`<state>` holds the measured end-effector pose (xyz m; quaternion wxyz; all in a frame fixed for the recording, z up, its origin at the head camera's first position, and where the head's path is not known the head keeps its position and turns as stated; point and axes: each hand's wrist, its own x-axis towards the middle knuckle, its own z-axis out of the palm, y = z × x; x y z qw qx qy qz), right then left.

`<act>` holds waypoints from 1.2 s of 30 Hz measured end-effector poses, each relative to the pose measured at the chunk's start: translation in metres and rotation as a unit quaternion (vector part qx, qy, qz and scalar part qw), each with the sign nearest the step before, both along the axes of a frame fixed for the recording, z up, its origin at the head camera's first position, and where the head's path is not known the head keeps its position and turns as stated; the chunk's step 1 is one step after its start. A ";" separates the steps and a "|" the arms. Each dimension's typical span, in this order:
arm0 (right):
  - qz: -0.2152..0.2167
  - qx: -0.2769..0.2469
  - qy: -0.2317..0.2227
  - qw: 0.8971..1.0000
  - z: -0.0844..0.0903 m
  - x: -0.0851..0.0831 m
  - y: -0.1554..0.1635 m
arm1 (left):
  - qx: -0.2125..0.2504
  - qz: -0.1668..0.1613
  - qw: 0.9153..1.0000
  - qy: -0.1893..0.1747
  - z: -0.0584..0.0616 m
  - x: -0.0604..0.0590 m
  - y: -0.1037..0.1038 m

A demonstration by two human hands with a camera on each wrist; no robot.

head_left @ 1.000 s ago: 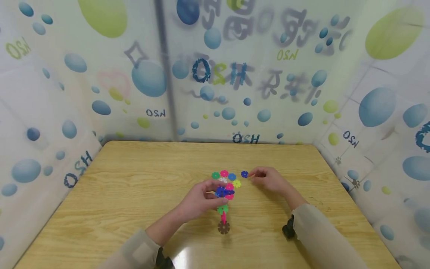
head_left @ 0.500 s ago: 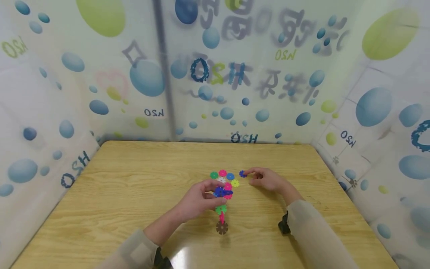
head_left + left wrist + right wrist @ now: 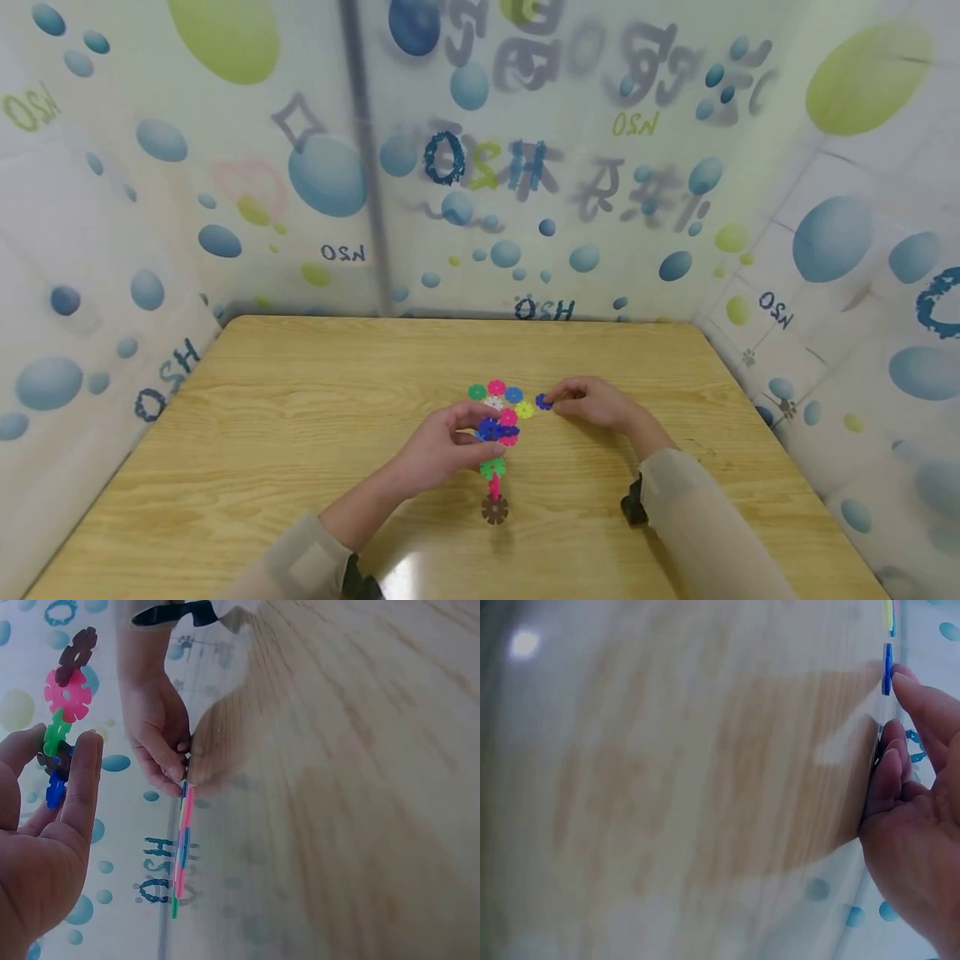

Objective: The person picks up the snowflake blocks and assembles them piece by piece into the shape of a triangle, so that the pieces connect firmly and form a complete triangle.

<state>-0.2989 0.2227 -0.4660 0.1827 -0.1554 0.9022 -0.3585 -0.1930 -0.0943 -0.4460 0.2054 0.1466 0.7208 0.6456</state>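
My left hand [image 3: 442,446] grips the flower model [image 3: 497,425] mid-table, steadying it; my right hand [image 3: 596,402] pinches a blue disc [image 3: 543,402] at its right edge, lined up beside the yellow disc [image 3: 524,409].

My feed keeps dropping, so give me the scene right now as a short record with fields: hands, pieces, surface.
left hand: left hand grips the middle of the snowflake-disc assembly
right hand: right hand pinches a dark blue disc beside the assembly's yellow disc
assembly: ring of coloured discs on top, a stem of green, pink and brown discs below
brown disc: brown disc is at the stem's near end
surface: wooden table
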 end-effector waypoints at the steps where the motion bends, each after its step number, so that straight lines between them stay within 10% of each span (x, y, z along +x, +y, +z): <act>1: 0.002 -0.005 0.000 1.000 -0.001 0.000 0.000 | 0.000 -0.001 1.000 0.000 0.000 0.000 0.000; 36: -0.028 -0.020 0.029 0.999 -0.009 0.012 -0.004 | 0.005 0.005 1.000 0.012 -0.003 -0.001 0.001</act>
